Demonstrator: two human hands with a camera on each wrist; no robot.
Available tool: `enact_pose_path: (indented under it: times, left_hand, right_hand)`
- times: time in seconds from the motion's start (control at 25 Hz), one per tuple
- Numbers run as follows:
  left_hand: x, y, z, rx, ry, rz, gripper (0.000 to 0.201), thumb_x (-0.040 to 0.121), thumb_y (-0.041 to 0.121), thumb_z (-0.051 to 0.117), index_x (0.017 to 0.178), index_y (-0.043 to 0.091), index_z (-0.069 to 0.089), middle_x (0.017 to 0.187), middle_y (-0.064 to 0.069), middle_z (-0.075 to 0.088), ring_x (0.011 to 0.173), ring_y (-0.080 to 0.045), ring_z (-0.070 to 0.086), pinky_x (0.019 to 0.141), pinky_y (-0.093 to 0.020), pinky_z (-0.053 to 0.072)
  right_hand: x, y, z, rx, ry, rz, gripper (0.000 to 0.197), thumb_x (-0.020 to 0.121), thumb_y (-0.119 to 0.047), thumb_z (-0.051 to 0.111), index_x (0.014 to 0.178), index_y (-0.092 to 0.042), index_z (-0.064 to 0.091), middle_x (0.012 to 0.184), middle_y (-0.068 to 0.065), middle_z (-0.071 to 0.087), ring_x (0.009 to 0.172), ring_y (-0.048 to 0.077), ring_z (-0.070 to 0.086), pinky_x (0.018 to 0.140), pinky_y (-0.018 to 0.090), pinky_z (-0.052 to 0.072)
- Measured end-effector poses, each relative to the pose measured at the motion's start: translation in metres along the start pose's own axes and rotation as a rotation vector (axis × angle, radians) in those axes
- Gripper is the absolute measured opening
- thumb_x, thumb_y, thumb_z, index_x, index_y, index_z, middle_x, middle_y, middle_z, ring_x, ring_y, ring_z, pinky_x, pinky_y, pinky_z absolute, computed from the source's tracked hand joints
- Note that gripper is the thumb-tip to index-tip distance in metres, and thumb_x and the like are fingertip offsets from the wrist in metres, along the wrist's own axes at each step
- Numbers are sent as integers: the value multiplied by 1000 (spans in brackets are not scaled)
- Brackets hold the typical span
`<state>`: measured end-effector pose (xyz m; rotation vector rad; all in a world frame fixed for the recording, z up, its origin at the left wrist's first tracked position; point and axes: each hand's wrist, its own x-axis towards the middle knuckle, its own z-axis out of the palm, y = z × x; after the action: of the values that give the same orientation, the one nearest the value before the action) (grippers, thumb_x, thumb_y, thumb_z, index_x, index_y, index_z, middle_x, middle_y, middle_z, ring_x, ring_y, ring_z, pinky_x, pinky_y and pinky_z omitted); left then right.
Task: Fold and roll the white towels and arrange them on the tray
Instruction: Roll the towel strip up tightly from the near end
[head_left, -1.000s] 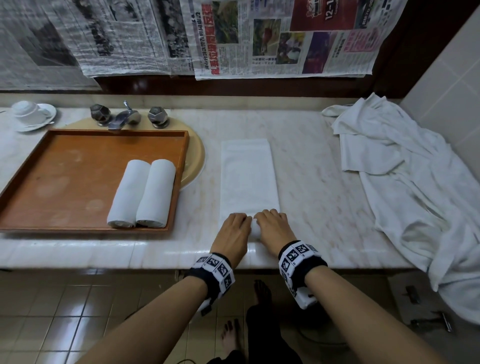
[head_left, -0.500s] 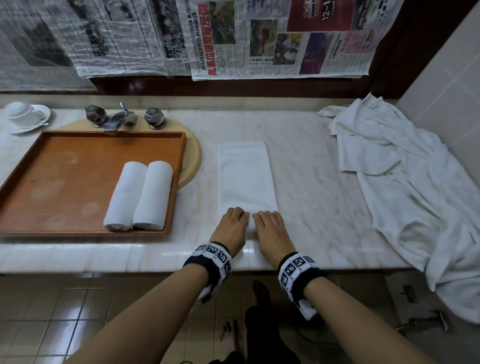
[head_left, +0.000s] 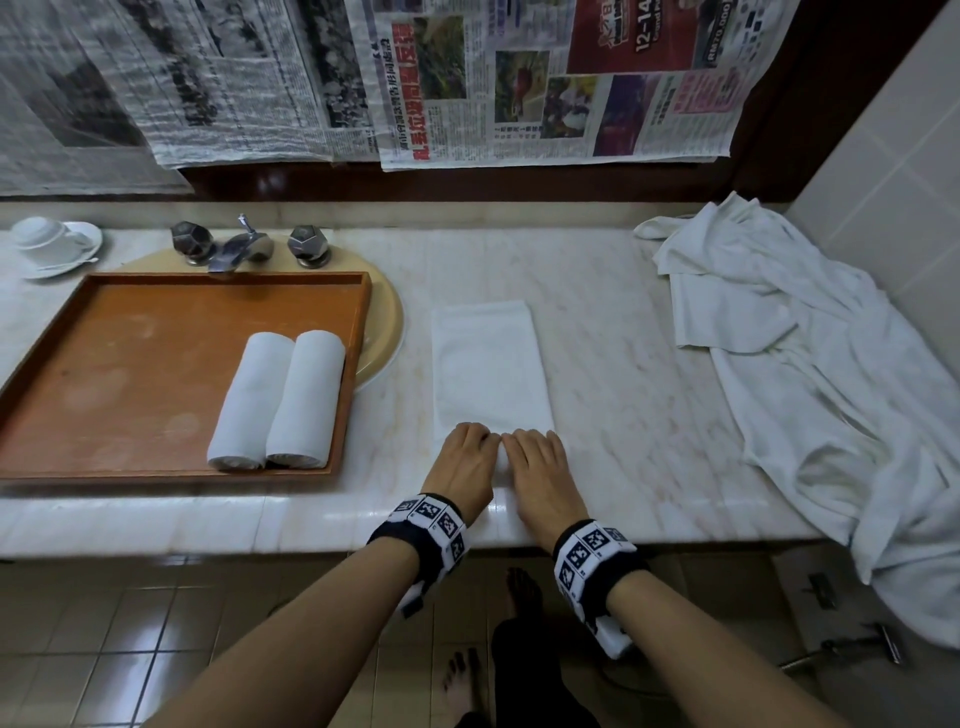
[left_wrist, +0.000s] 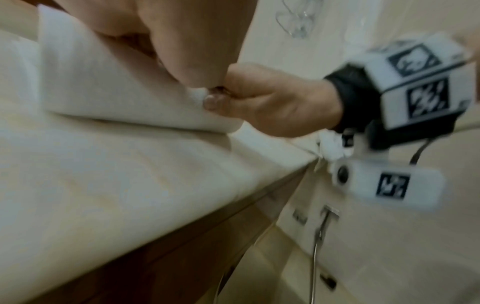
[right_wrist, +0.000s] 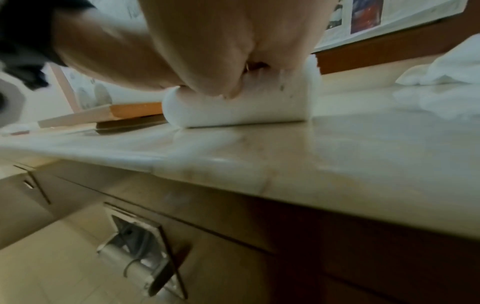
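Note:
A folded white towel (head_left: 488, 364) lies lengthwise on the marble counter (head_left: 623, 332), its near end rolled up under both hands. My left hand (head_left: 462, 457) and right hand (head_left: 535, 460) sit side by side on the roll (right_wrist: 241, 107), fingers curled over it; the roll (left_wrist: 124, 94) shows below the left palm too. Two finished white rolls (head_left: 280, 400) lie together at the right side of the orange wooden tray (head_left: 130, 374).
A pile of loose white cloth (head_left: 831, 395) covers the counter's right end and hangs over its edge. A tap (head_left: 244, 249) and a sink (head_left: 384, 322) lie behind the tray. A cup on a saucer (head_left: 52, 244) stands far left.
Both hands have moved a little away from me, rolling the towel's near end forward; the flat part of the towel is shorter.

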<state>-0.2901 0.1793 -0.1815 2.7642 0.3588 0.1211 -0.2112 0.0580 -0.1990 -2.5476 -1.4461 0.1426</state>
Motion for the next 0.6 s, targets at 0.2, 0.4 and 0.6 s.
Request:
enact_pose_path:
  times: [0.2,0.4,0.6]
  left_hand:
    - [-19,13,8,20,115,-45,60,58,-11,58,118,-3,59,112,-18,59,106,-29,46,94,-38,51]
    - [-21,3,13,61,46,-5,56,69,3,31,117,-2,60,111,-17,61,107,-31,47,101,-39,45]
    - [16,-1,-3,-4,-87,-61,48,77,-5,46,124,-2,55,118,-16,58,112,-34,51,103,-35,34]
  right_hand:
    - [20,7,-22,49,-152,-21,36,92,-7,39,126,-13,51,117,3,55,111,24,49,99,32,27]
    - [12,-2,-19,-1,-78,6,38,90,-10,41,126,-6,54,121,10,56,112,29,53,101,41,40]
    - [4,4,-10,-78,-73,4,56,76,-4,41,131,-2,51,126,13,57,119,31,55,108,50,39]
